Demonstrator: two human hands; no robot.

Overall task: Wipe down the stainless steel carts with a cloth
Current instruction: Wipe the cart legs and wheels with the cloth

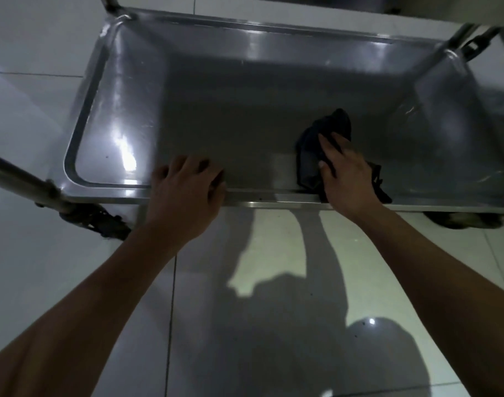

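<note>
**Wiping the cart's lower tray, one hand bracing the rim**

Two bare forearms reach down from the camera to the near rim of the stainless steel cart. The left hand curls its fingers over that rim and grips it, steadying the cart. The right hand lies with fingers spread and straight, pressing a dark cloth flat on the tray floor just inside the near rim, right of centre; part of the cloth trails over the rim beside the wrist.

To do the stroke well, the person would likely keep the palm flat, gather the loose tail under the hand, and work in overlapping passes away from the rim toward the far wall and corners, holding the brace so the castors do not roll.

The tray is shallow, with rounded corners and glare left of the bracing hand. Upright posts rise at the cart's corners; a dark castor shows below the near rim. Pale glossy floor tiles surround the cart, carrying the arms' shadows
</note>
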